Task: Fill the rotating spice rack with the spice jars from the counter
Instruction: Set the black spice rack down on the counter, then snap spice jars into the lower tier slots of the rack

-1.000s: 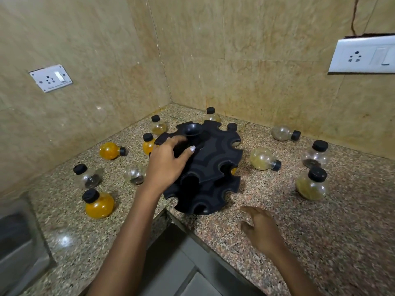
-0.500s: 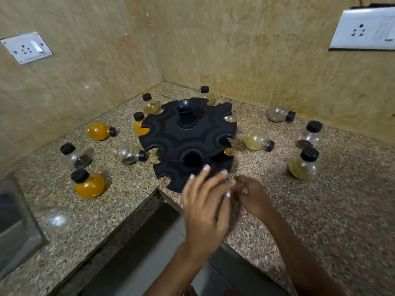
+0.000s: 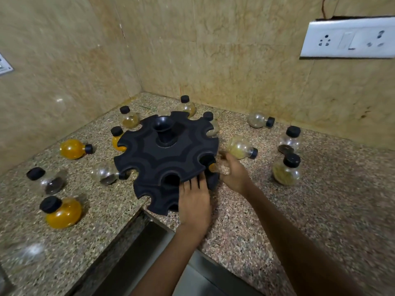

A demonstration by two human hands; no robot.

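The left hand (image 3: 193, 201) lies flat against the near edge of the black two-tiered rotating spice rack with scalloped slots (image 3: 166, 159), its fingers (image 3: 192, 184) straight and pressed onto the rim between the tiers, gripping nothing. The right hand (image 3: 232, 171) is at the rack's right side, fingers curled around a small clear jar with orange contents (image 3: 213, 167) that sits at one of the right-hand slots (motion blur makes the exact grip hard to read). The rack stands near the front edge of the speckled granite counter (image 3: 320, 210), at its inner corner. Around it lie the other round glass spice jars with black caps: an orange-filled jar on its side (image 3: 73, 148) to the left, an upright orange-filled jar (image 3: 61, 211) at the near left, a dark-spice jar (image 3: 46, 180) between them, and a nearly clear jar lying down (image 3: 104, 174) just beside the rack's left rim. Behind the rack, three upright jars (image 3: 128, 118) stand close to its far edge, one partly hidden by the upper tier. To the right, a pale-yellow jar on its side (image 3: 241, 147) lies just beyond the right hand, another tipped jar (image 3: 259, 120) rests near the wall, and two upright jars (image 3: 286, 170) stand well apart from the rack. A white switch and socket plate (image 3: 348, 38) is fixed on the beige tiled wall.
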